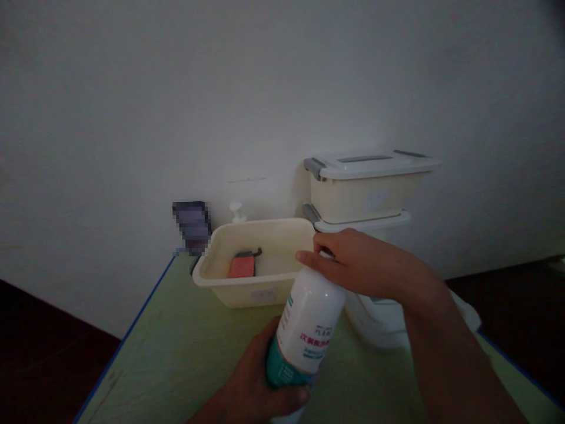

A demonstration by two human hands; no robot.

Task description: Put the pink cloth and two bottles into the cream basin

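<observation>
A white bottle (309, 324) with a teal band and printed label is held tilted above the green table (176, 359). My left hand (256, 388) is wrapped round its lower part from below. Fingers of my right hand (357, 265) are closed over the bottle's top, hiding the cap. Both hands are near the middle of the view, just in front of a cream basin (260, 259).
The cream basin holds a red sponge (242, 267) and a dark item. A pump dispenser (237, 212) stands behind it. Two stacked lidded boxes (366, 188) stand at the right against the white wall. The table has a blue edge, and the floor around it is dark.
</observation>
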